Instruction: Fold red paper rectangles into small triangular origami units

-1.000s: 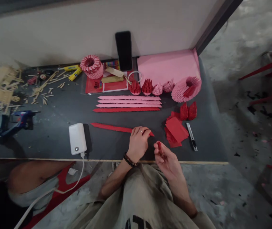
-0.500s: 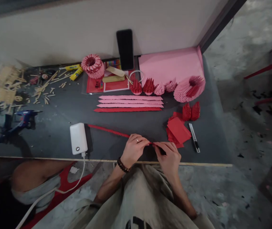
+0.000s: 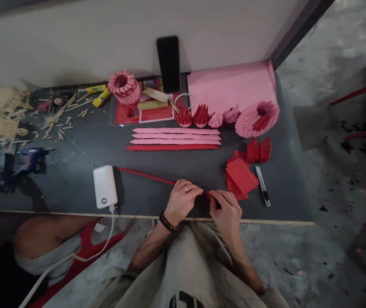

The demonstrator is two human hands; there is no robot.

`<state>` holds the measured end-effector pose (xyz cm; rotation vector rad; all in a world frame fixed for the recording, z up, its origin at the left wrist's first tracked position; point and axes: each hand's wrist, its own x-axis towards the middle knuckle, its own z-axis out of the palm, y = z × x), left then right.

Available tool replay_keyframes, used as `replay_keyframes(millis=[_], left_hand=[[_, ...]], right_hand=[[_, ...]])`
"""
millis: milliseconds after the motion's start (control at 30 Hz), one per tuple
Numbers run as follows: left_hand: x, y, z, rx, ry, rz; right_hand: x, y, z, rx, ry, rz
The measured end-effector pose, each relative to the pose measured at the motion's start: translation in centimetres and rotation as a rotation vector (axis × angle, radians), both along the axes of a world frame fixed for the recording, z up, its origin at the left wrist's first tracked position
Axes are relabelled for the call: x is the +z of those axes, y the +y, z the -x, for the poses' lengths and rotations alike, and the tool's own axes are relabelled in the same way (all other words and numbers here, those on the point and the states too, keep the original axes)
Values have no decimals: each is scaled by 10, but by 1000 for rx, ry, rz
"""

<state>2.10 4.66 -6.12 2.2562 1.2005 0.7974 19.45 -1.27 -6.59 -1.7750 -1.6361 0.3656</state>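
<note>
A long red folded-paper strip [image 3: 146, 174] runs from beside the white power bank [image 3: 105, 187] to my hands at the table's front. My left hand [image 3: 183, 200], with a ring and a bead bracelet, pinches the strip near its right end. Just to the right, my right hand [image 3: 226, 209] has its fingers closed on the same red end, which they mostly hide. Loose red paper pieces [image 3: 241, 174] lie beyond my right hand, with a utility knife [image 3: 263, 186] beside them. Several finished pink strips [image 3: 176, 136] and one red strip [image 3: 173, 147] lie in a row farther back.
Pink and red folded-paper pieces [image 3: 216, 118] line the back, near a pink sheet [image 3: 228, 83] and a leaning phone [image 3: 169, 64]. Leftward are a blue glue gun [image 3: 25, 164] and wood scraps [image 3: 6, 115]. A cable [image 3: 107, 244] hangs over the front edge. Another person's knee [image 3: 38, 237] shows lower left.
Both hands stay pinched on the red strip, with only slight finger movement. The whole view has shifted very slightly.
</note>
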Motion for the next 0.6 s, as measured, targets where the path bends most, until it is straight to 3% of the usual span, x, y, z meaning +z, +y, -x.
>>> replay_keyframes(millis=[600], left_hand=[[-1, 0, 0, 23, -19, 8]], right_hand=[[5, 13, -3, 70, -46, 23]])
